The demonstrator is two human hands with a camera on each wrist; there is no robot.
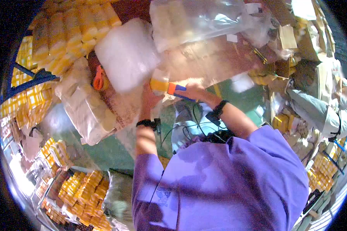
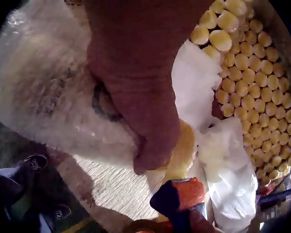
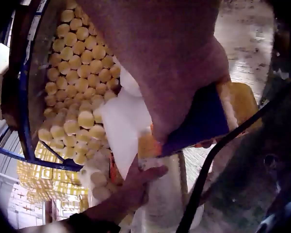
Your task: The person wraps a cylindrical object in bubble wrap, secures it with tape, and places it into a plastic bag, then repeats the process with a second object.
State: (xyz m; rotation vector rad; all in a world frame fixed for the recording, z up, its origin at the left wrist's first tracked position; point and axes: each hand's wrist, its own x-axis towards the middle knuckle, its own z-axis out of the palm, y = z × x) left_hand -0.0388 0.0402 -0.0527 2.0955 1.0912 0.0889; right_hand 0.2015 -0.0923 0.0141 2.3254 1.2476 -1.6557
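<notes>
My right hand (image 1: 194,92) grips a blue and orange tape dispenser (image 1: 178,91), its fingers wrapped round the blue body (image 3: 199,121) in the right wrist view. A yellow tape roll (image 1: 158,85) shows at the dispenser's left end. Just left of that, my left hand (image 1: 152,98) reaches forward by the lower edge of a white soft sheet bundle (image 1: 127,56). In the right wrist view the left hand (image 3: 131,191) has its index finger straight, over a plastic-wrapped package (image 3: 160,204). The left wrist view puts its fingertips close to the yellow tape (image 2: 184,145).
Behind lies a large clear plastic package (image 1: 198,27) on the brown work table (image 1: 204,57). Yellow-white rolls (image 1: 73,30) are stacked at the back left, beside a blue frame (image 1: 31,82). An orange-red looped thing (image 1: 99,79) and a yellow-black tool (image 1: 260,56) lie on the table.
</notes>
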